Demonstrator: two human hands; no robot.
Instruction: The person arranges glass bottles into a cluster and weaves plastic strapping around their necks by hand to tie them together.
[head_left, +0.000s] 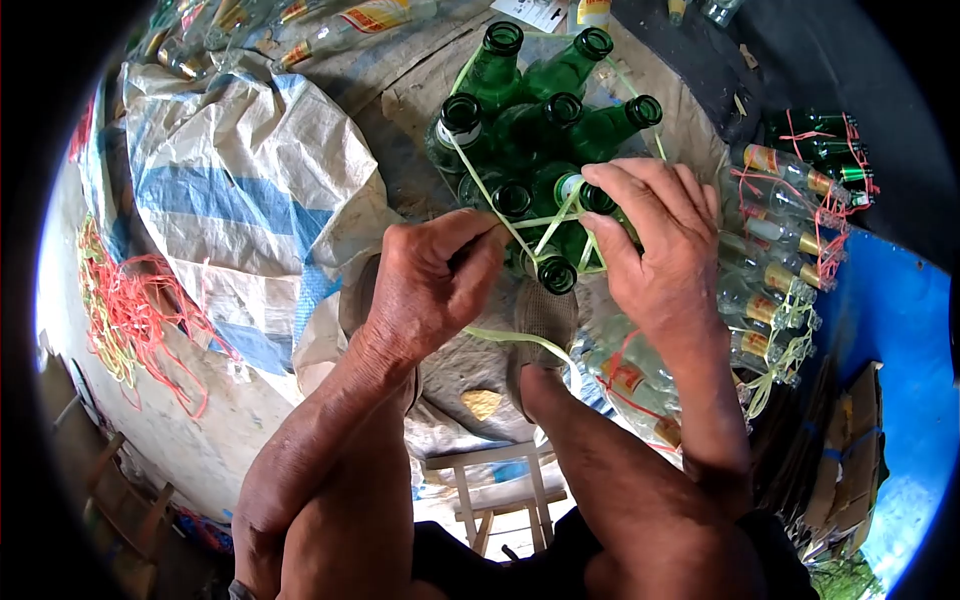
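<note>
Several green glass bottles (pixel 535 128) stand close together in front of me, with a pale yellow-green plastic strip (pixel 482 180) running round and across their necks. My left hand (pixel 430 280) is closed on this strip at the near left of the cluster. Fingers and thumb of my right hand (pixel 665 245) close round the neck of a bottle (pixel 597 202) at the near right, where the strip also passes. The nearest bottle (pixel 556 274) sits between both hands. A loose length of strip (pixel 515 338) curves over the ground by my shoes.
On the left lie a white and blue woven sack (pixel 240 170) and a tangle of red and yellow strips (pixel 145 310). Tied clear bottles (pixel 780 230) line the right side, with tied green bottles (pixel 815 135) beyond. More clear bottles (pixel 350 25) lie at the far left.
</note>
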